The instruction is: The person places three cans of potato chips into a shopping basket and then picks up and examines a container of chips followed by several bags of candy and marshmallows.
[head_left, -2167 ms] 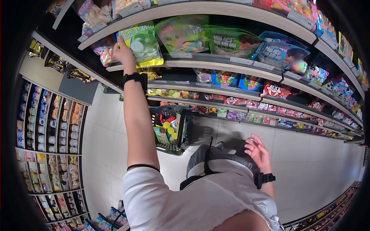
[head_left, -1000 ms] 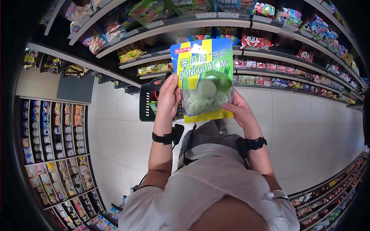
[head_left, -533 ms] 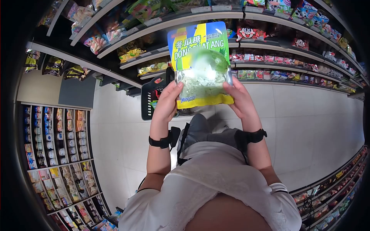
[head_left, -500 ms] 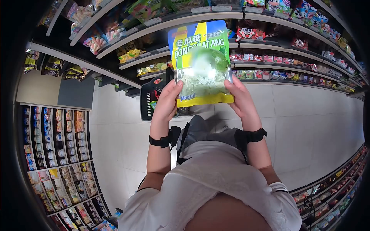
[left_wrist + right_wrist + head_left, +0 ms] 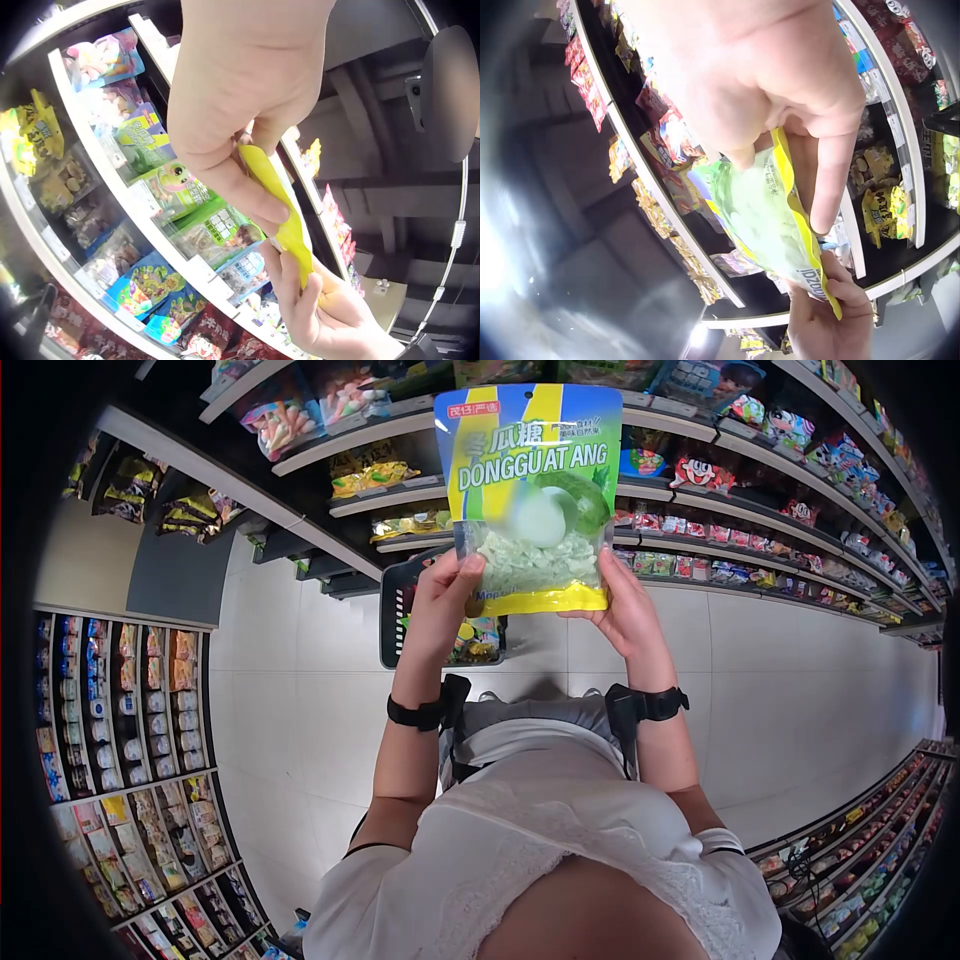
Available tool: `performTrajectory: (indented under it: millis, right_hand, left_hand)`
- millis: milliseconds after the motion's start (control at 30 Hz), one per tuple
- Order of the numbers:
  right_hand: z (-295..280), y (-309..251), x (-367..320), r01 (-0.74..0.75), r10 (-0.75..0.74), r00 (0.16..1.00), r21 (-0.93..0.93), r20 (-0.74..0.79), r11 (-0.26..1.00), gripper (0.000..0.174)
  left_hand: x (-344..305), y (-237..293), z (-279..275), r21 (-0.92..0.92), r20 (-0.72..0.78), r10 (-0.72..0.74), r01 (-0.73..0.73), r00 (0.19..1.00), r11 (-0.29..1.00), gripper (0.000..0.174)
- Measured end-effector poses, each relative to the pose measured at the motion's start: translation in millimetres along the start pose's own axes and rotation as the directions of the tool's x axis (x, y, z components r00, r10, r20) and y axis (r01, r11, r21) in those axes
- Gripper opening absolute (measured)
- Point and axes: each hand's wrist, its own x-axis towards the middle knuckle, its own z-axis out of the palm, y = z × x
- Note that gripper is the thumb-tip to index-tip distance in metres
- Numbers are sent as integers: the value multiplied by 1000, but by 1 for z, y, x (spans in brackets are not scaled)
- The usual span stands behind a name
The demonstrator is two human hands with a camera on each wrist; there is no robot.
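Observation:
Both hands hold up one candy bag (image 5: 540,510), upright with its printed front toward the head camera. The bag is blue, yellow and green, lettered DONGGUATANG, with pale green pieces behind a window. The left hand (image 5: 440,600) pinches its lower left edge, thumb on the front. The right hand (image 5: 628,615) grips the lower right edge, fingers partly behind. In the left wrist view the left hand (image 5: 240,97) holds the bag's yellow bottom strip (image 5: 274,187). In the right wrist view the right hand (image 5: 765,82) pinches the other end of the bag (image 5: 761,217).
A dark shopping basket (image 5: 393,630) with packets inside stands on the tiled floor (image 5: 300,730), partly behind the left hand. Shelves of bagged sweets (image 5: 375,475) run behind the bag and to the right. More stocked shelves (image 5: 125,705) stand at the left and lower right.
The bag was taken off the shelf by the left hand, then gripped by both hands. Since half a second ago it has risen slightly, and more of the basket shows below.

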Motion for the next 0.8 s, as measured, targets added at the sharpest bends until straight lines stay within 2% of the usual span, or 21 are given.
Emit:
performTrajectory:
  millis: [33, 100, 133, 167, 233, 433, 533, 633, 767, 800]
  right_hand:
    - [11, 8, 5, 1, 0, 999, -31, 43, 1000, 38]
    - [25, 26, 14, 4, 2, 997, -67, 79, 998, 38]
    - [29, 38, 19, 1, 7, 992, -65, 130, 998, 38]
    - [37, 46, 24, 1, 11, 984, -62, 180, 998, 38]
    - [52, 59, 31, 16, 2, 981, -93, 195, 996, 37]
    - [87, 92, 48, 16, 12, 986, -172, 166, 985, 35]
    - [92, 96, 53, -3, 34, 990, -217, 137, 976, 35]
    - [87, 87, 65, 8, 28, 990, -252, 137, 968, 35]
    - [71, 67, 90, 37, 8, 982, -234, 187, 972, 36]
    - [69, 61, 96, 36, 7, 980, -210, 198, 977, 36]
  left_hand:
    - [2, -7, -17, -11, -5, -6, 6, 1000, 1000, 27]
    - [10, -17, -44, -55, -22, 133, -134, 991, 989, 26]
    - [11, -21, -55, -143, -37, 152, -156, 988, 977, 27]
    - [12, -21, -67, -150, -32, 151, -154, 988, 977, 27]
    - [15, -21, -91, -331, -33, 48, -56, 998, 942, 29]
    - [25, -21, -144, -465, 25, -116, 114, 993, 878, 29]
    - [34, -21, -154, -479, 55, -180, 185, 982, 858, 30]
    - [47, -19, -146, -493, 35, -192, 184, 981, 851, 31]
    - [62, -5, -130, -440, 27, -145, 142, 989, 886, 34]
    - [66, -3, -128, -380, 44, -135, 141, 990, 914, 35]
